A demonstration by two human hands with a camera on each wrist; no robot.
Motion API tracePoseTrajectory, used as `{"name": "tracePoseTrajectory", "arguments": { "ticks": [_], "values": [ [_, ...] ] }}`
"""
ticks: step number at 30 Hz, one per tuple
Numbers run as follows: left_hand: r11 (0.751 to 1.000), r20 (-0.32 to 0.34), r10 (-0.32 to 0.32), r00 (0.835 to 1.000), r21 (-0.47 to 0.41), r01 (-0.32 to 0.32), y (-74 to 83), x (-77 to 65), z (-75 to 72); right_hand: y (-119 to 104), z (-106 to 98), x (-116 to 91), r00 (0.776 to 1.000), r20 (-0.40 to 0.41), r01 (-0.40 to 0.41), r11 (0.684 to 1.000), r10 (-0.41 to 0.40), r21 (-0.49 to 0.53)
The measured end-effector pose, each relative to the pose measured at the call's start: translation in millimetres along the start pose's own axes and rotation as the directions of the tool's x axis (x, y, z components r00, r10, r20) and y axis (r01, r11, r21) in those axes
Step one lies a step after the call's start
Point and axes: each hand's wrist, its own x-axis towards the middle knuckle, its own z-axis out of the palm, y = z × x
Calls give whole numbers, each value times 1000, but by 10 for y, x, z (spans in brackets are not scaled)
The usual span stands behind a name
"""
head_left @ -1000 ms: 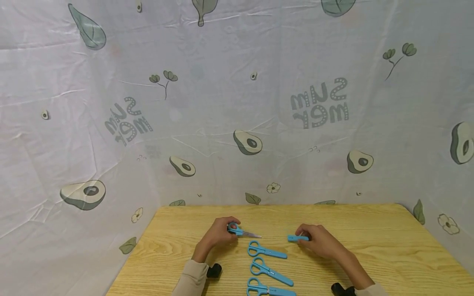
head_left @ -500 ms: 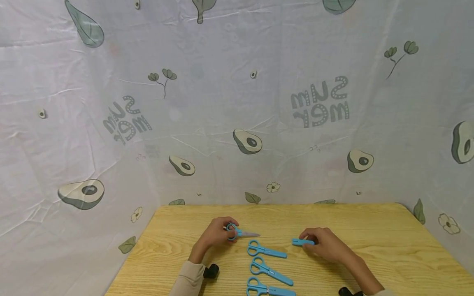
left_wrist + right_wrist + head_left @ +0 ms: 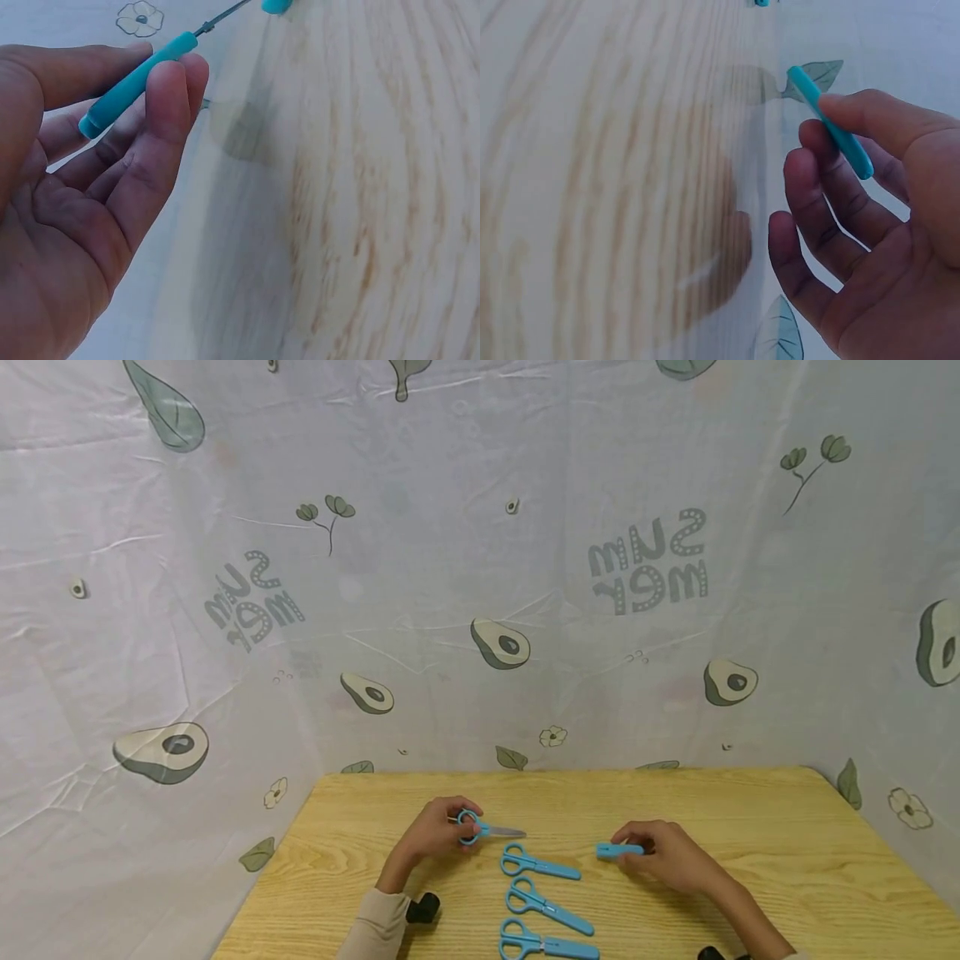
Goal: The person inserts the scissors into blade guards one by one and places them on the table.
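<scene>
My left hand pinches a pair of blue-handled scissors by the finger loops, its bare metal blades pointing right. In the left wrist view the scissors' handle lies between thumb and fingertips. Over on the right, my right hand holds a blue blade cover between thumb and fingers. That cover shows edge-on in the right wrist view, with the other fingers loosely bent. A gap separates the blade tips from the cover.
Between the hands and nearer me lie three more blue scissors, their blades covered: the far pair, the middle pair and the near pair. The wooden table meets a patterned white curtain at its back and sides.
My right hand has moved right with the blade cover, widening the gap to the scissors. My left hand has shifted slightly left with the scissors.
</scene>
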Motion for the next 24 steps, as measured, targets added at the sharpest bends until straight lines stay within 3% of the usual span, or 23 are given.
{"name": "tracePoseTrajectory", "arguments": {
  "ticks": [12, 18, 24],
  "values": [
    [999, -4, -17, 1000, -46, 17, 46, -144, -130, -81, -6, 30, 1000, 3, -13, 992, 13, 127],
    [996, -17, -34, 999, -79, 32, 71, -205, -182, -97, -8, 27, 999, -6, -42, 988, 43, 146],
    [996, -9, -9, 1000, -94, 8, 100, -205, -220, -86, -35, -43, 999, -20, -28, 987, 32, 157]
  ]
}}
